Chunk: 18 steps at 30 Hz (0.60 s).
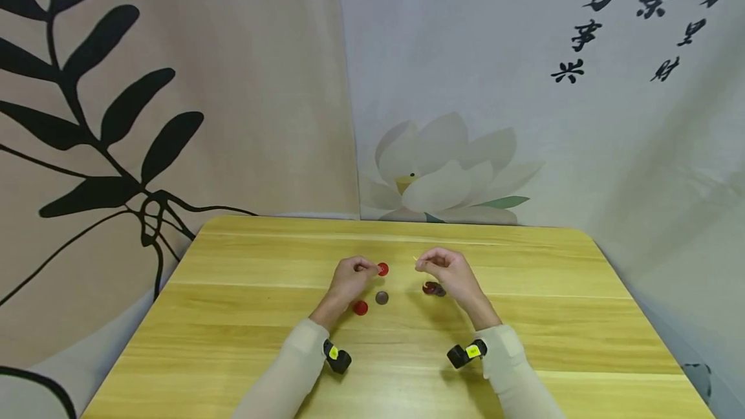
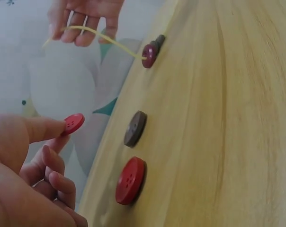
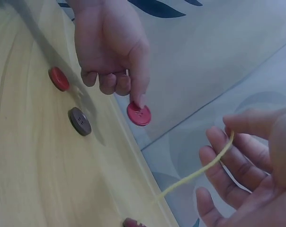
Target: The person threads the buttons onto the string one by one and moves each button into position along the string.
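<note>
Buttons on the wooden table: left hand pinches a small red button aloft, right hand pinches yellow thread running to a strung dark red button. Between them lie a brown button and another red button.

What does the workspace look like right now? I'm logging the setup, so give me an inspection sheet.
Surface: yellow wooden table, bare grain.
Job's things: red button pinched in left hand; yellow thread pinched in right hand, running to dark red button on the table with another behind it; loose red button and brown button.
Clutter: nothing seen.
Grips: both hands pinching.
Cables: nothing seen.
Surroundings: printed cloth backdrops; wrist cameras.
</note>
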{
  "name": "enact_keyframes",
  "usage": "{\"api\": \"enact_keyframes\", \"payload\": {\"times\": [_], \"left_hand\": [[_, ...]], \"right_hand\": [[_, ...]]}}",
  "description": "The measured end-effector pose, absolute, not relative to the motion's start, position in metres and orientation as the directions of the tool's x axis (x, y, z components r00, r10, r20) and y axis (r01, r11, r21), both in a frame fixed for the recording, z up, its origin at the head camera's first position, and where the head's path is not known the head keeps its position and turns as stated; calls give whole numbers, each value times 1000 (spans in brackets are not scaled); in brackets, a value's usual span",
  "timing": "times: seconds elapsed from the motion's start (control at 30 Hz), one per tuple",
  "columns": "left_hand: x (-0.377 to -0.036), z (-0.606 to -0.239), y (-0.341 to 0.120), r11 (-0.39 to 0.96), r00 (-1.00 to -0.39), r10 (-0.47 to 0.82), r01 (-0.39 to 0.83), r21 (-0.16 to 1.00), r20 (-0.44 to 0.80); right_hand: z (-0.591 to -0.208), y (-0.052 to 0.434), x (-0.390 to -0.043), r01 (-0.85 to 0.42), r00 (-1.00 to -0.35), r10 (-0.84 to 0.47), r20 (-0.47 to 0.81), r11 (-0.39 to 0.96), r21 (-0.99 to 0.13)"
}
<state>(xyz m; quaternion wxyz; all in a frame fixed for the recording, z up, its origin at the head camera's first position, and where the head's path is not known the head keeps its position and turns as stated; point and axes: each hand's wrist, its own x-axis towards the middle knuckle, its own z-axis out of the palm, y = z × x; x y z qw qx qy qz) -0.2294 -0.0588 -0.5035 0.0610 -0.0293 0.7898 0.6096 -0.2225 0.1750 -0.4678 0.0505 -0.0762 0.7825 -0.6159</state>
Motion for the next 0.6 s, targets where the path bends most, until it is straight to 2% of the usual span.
{"api": "enact_keyframes", "payload": {"times": [0.13,0.37,0.6], "left_hand": [[-227,-501,-59,227,-991,8,-131,965,-136],[-225,-493,-57,184,-992,-36,-129,974,-124],[-223,-486,-53,193,-994,-57,-104,976,-94]], "right_hand": [[-469,172,-221,-65,-980,-199,25,199,-978],[-468,167,-219,-77,-979,-202,32,220,-972],[-470,161,-217,-86,-976,-216,34,238,-967]]}}
